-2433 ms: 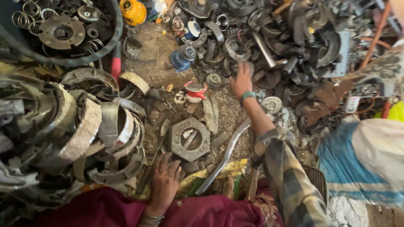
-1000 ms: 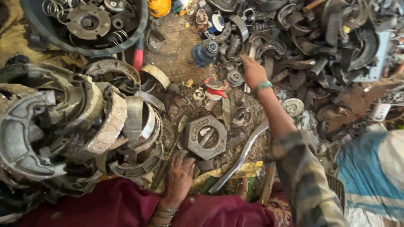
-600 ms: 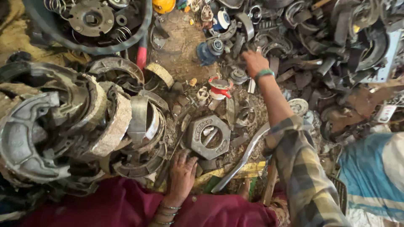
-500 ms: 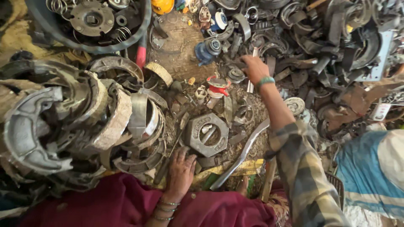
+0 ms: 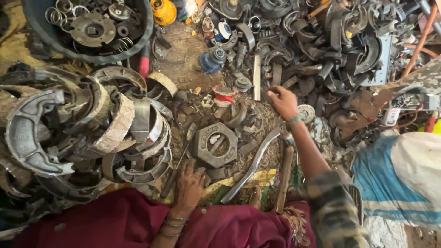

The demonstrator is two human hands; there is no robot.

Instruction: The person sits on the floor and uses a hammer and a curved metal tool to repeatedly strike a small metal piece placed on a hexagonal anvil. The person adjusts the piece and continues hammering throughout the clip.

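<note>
- Left hand flat on the ground at the near edge of the hex nut, fingers spread and resting, gripping nothing.
- Right hand stretched far over the scrap, fingers loosely curled and pointing down at small bits just right of the flat bar; nothing clearly held, though the fingertips may be touching a piece too small to tell.
- Round cap just right of the right wrist; red-and-white part to the left of the hand, apart from it.
- Curved bar lying between both arms, running from near the knees toward the wrist; wooden handle just beside it.
- Brake shoes heaped at left, tub of springs and discs far left.
- Risk, as a judgement: bare fingertips among jagged, rusty edges, so a cut if pressed down or dragged sideways.
- Risk: loose stack of brake shoes close to the left forearm; a nudge could tip pieces onto the resting hand.
- Risk: far reach over the curved bar; a sleeve catching it could scatter the small parts.
</note>
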